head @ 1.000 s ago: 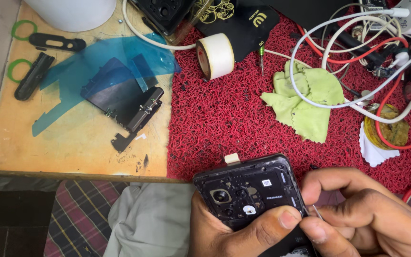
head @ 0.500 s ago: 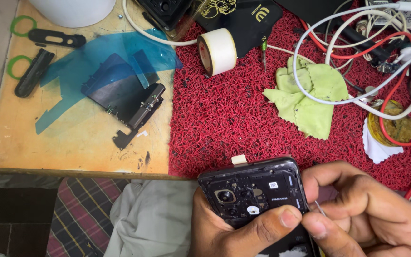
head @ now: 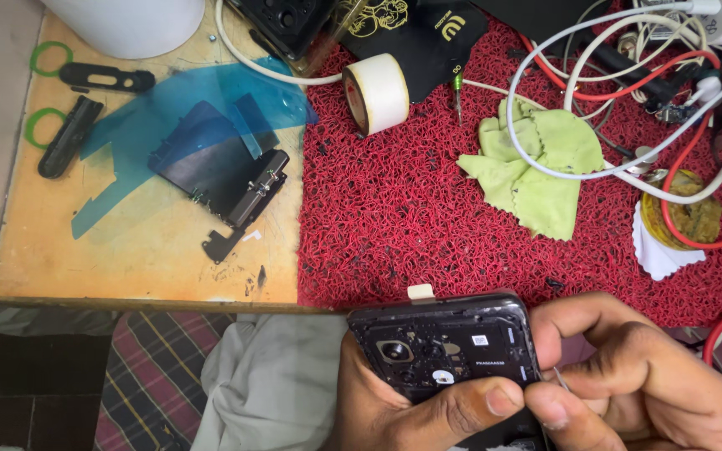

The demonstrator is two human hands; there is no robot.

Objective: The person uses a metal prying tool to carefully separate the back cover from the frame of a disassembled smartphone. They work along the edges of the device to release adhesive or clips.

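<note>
Where the wooden bench top (head: 135, 259) meets the red looped mat (head: 411, 209), the work surface divides into two zones, and an opened black phone (head: 444, 347) is held just below the mat's near edge, over the person's lap. Its back cover is off, so the camera module and inner plates lie exposed. The left hand (head: 411, 409) grips the phone from beneath, thumb pressed across its lower face. The right hand (head: 637, 384) is closed narrowly, thumb and forefinger pinching a thin metal tool (head: 560, 378) at the phone's right edge; what the tip touches cannot be told.

On the bench lie a blue film sheet (head: 169, 108), a dark flat panel (head: 202, 163) and small black parts, which suggests disassembly is well under way; the phone's inner plates appear to be in place, so internal work seems to remain. On the mat sit a green cloth (head: 536, 163), a roll of white tape (head: 375, 92), tangled white and red cables (head: 628, 83), and a small screwdriver (head: 457, 93).
</note>
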